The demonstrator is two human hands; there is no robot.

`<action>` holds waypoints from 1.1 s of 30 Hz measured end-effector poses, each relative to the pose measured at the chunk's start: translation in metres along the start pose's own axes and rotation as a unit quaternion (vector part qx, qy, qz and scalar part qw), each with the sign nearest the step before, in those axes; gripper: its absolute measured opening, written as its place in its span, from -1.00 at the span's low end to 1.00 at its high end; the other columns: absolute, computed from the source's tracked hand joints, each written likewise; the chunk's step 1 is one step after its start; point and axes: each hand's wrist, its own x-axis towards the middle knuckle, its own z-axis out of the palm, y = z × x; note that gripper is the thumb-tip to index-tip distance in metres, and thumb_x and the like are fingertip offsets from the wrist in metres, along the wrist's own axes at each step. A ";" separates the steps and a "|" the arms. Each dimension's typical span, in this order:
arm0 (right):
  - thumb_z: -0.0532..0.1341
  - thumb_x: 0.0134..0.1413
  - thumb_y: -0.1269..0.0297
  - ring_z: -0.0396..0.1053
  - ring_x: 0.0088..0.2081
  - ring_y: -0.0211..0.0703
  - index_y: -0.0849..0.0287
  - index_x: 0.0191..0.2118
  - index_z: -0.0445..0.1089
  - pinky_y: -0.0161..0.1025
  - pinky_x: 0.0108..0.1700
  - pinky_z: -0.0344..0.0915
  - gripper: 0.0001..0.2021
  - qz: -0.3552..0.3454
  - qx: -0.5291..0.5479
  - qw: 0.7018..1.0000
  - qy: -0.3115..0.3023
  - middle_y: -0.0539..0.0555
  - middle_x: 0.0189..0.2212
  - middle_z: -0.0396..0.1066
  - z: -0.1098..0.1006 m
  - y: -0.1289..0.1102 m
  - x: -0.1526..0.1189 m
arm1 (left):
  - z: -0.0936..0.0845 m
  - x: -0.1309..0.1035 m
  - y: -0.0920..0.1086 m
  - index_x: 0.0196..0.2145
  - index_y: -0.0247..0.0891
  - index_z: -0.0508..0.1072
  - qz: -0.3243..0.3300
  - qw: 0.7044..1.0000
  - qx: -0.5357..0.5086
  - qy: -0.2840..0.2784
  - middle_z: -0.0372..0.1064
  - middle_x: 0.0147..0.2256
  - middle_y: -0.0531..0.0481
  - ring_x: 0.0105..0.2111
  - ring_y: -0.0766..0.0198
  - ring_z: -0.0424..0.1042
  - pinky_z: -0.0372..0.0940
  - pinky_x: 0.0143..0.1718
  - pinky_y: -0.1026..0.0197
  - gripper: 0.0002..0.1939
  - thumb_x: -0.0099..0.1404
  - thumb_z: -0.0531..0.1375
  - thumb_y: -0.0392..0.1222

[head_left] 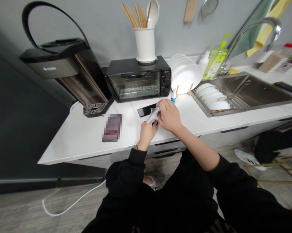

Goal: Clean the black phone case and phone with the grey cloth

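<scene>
Stretching along a grey wall (107, 26), a white, faintly marbled surface (80, 142) is seen from above, with a black toaster oven (138, 81) set towards its back. In front of the toaster oven, over the surface, a pale grey cloth (153, 116) is held up between two grips. Its upper side is pinched by the fingers of the right hand (169, 115); its lower end is clasped by the left hand (147, 132), which is placed nearer the front edge. For steady handling, light tension is best kept between the two grips, and the fingers should be shifted one side at a time so that no corner is dropped. Behind the cloth, a black smartphone (144, 111) is laid flat, partly hidden by the right hand; knuckles should be kept off it. The cloth itself looks thin, soft and creased, bunched into a small uneven shape with a pointed upper corner; whether anything is wrapped inside cannot be told. Just behind the right hand, a small blue-and-white bottle (173, 96) is stood upright and could be knocked, so sideways sweeps are best kept short.
</scene>
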 end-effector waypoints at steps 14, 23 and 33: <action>0.16 -0.14 0.43 0.27 0.19 0.32 0.31 0.10 0.22 0.30 0.41 0.11 -0.43 0.005 0.014 0.998 0.060 0.36 0.01 0.36 0.010 0.021 -0.007 | -0.009 0.001 0.011 -0.13 -0.21 0.64 -0.001 1.000 0.014 -0.010 0.65 -0.20 -0.20 -0.08 0.02 0.62 0.42 -0.01 0.12 -0.73 0.49 0.12 -0.23; 0.13 -0.02 0.45 0.28 0.19 0.26 0.20 0.15 0.20 0.29 0.35 0.19 -0.47 -0.088 0.034 0.994 0.049 0.29 0.05 0.35 0.006 0.013 -0.004 | -0.010 0.000 0.011 -0.18 -0.26 0.64 0.000 0.999 0.027 -0.024 0.65 -0.25 -0.22 -0.13 0.02 0.62 0.42 -0.04 0.11 -0.78 0.44 0.15 -0.30; 0.11 0.05 0.44 0.23 0.28 0.22 0.18 0.20 0.23 0.33 0.47 -0.05 -0.46 -0.085 0.038 0.996 0.008 0.27 0.15 0.37 0.007 0.002 -0.004 | -0.008 0.001 0.008 -0.21 -0.30 0.61 0.009 0.999 0.038 -0.023 0.64 -0.19 -0.25 -0.11 -0.01 0.62 0.42 -0.06 0.11 -0.82 0.38 0.19 -0.38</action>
